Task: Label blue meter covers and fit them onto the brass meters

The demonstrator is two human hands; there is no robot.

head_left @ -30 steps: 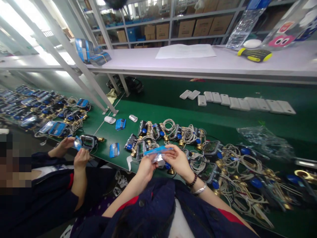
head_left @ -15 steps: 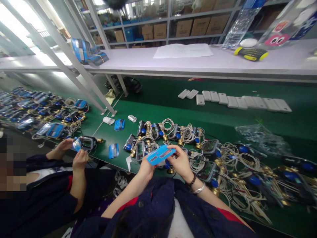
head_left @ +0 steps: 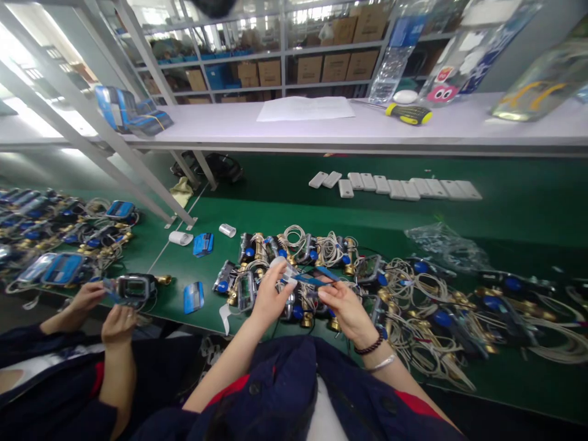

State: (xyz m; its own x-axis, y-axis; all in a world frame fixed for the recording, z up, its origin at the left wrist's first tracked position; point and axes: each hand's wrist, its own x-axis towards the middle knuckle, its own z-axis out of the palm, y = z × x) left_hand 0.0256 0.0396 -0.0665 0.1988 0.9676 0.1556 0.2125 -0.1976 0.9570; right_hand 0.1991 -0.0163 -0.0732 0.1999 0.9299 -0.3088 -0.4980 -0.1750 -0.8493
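My right hand [head_left: 342, 306] grips a blue panel label [head_left: 312, 280] by its right end, thumb on the near side. The label is tilted, almost edge-on to me. At its left end, my left hand [head_left: 269, 297] pinches a whitish translucent film [head_left: 285, 269], which lifts and curls off the label. Both hands are above a row of meters with brass fittings, blue caps and coiled grey cables [head_left: 294, 236]. To the left, another blue label [head_left: 193, 297] lies flat on the green bench.
A co-worker's hands [head_left: 117, 324] work at a dark-framed meter [head_left: 136, 288] on the left. White rectangular parts [head_left: 404, 188] line the back of the green bench [head_left: 271, 208]. A plastic bag [head_left: 445, 245] lies at right. The shelf above bears a screwdriver [head_left: 410, 114] and bottles.
The label has turned from face-up to nearly edge-on. My left hand has moved up and left, drawing translucent film from the label's end. The view has shifted rightward.
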